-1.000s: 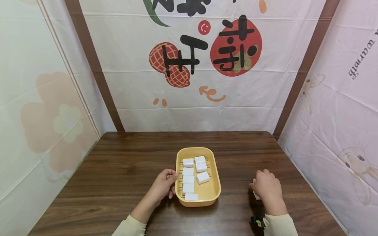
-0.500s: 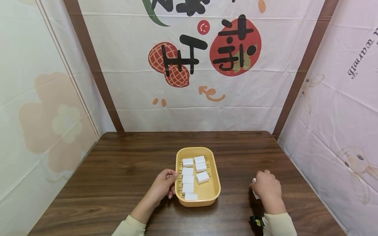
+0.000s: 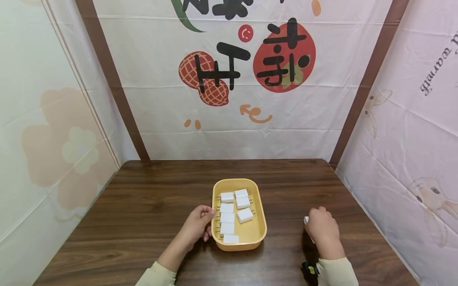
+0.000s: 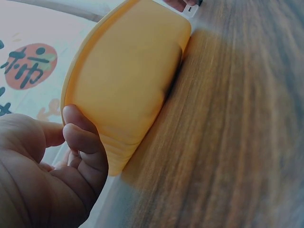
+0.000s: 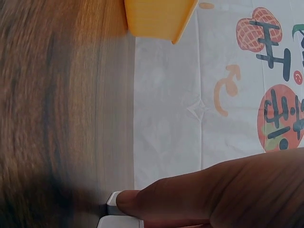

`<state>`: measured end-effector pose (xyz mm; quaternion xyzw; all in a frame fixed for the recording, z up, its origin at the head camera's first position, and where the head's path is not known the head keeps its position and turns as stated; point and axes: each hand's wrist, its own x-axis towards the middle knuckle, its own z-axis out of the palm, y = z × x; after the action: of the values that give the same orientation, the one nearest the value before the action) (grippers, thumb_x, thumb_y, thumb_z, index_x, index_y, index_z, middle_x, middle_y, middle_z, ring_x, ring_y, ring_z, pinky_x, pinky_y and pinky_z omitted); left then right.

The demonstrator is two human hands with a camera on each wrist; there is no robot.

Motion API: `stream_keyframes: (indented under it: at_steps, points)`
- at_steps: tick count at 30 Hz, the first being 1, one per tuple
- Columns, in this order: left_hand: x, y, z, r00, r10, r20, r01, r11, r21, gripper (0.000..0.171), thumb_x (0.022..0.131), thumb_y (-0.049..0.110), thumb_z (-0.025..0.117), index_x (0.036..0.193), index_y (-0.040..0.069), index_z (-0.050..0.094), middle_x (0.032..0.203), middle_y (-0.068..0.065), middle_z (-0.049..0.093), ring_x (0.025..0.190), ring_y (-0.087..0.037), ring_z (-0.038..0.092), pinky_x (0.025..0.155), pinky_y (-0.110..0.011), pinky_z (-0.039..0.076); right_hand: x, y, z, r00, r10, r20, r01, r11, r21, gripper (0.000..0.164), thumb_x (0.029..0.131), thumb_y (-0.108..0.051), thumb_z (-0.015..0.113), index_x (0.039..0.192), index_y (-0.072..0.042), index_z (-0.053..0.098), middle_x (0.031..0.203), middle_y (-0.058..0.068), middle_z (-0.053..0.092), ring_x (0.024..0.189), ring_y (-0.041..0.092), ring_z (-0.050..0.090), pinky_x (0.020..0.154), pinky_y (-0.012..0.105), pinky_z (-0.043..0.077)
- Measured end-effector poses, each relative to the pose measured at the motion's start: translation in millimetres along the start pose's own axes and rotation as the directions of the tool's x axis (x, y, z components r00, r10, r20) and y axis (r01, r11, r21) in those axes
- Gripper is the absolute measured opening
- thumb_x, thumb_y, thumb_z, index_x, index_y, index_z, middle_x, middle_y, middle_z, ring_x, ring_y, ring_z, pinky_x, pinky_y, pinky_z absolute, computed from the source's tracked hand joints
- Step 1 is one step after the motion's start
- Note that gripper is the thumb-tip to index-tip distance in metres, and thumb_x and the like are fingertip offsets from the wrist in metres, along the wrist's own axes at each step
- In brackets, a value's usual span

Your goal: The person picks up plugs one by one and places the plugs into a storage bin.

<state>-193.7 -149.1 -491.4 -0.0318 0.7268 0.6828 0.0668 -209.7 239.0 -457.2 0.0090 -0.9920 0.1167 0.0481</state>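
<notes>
A yellow plastic tub [image 3: 240, 246] stands on the table and holds several white plug-in chargers [image 3: 227, 218] with metal prongs. My left hand [image 3: 196, 224] pinches the tub's left rim; in the left wrist view its thumb and curled fingers meet at the edge. Well to the right of the tub, my right hand [image 3: 323, 230] is low over the table, its fingers curled down on a white charger [image 3: 306, 220]. In the right wrist view a fingertip presses the side of this charger [image 5: 113, 201], and another white piece [image 5: 119, 222] shows just below. The palm hides most of both.
The dark wood table [image 3: 171, 186] ends at a printed cloth backdrop [image 3: 236, 143], with cloth walls on both sides. A dark strap with a yellow-green mark [image 3: 310, 268] is at the right wrist, close to the tabletop.
My right fingers have tucked in a little further around the white charger, with the hand nearly in place. The left hand, tub and chargers inside stay put; the head view shifts slightly.
</notes>
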Motion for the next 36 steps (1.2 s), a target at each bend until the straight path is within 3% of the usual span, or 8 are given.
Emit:
stream_keyframes:
  at_steps: [16,23,36]
  points:
    - [-0.5,1.7,-0.5,1.000,0.000,-0.007,0.000,1.000,-0.006,0.024,0.107,0.019,0.054,0.118,-0.001,0.049,0.074,-0.007,0.055,0.050,-0.013,0.049,0.041,-0.023,0.042,3.2,-0.8,1.4,0.999,-0.032,-0.028,0.031,0.999,-0.032,0.012,0.079,-0.004,0.072,0.088,0.005,0.070,0.084,0.021,0.061,0.074,0.042,0.062,0.062,0.057,0.053]
    - [-2.0,0.2,-0.5,1.000,-0.003,0.001,0.003,1.000,-0.003,0.024,0.107,0.020,0.054,0.118,-0.001,0.049,0.075,-0.007,0.054,0.052,-0.013,0.050,0.042,-0.023,0.043,1.5,-0.9,2.1,1.000,-0.022,-0.009,0.022,1.000,-0.010,0.014,0.079,-0.004,0.073,0.088,0.007,0.069,0.082,0.021,0.059,0.074,0.042,0.061,0.062,0.056,0.054]
    - [-1.6,1.4,-0.7,1.000,0.000,0.006,0.000,1.000,-0.004,0.024,0.107,0.020,0.054,0.118,-0.001,0.049,0.075,-0.009,0.055,0.051,-0.013,0.050,0.042,-0.023,0.043,-1.0,-3.6,-1.0,0.999,-0.016,-0.046,0.016,1.000,0.007,0.018,0.076,-0.006,0.075,0.086,0.007,0.068,0.081,0.021,0.059,0.074,0.042,0.061,0.062,0.057,0.053]
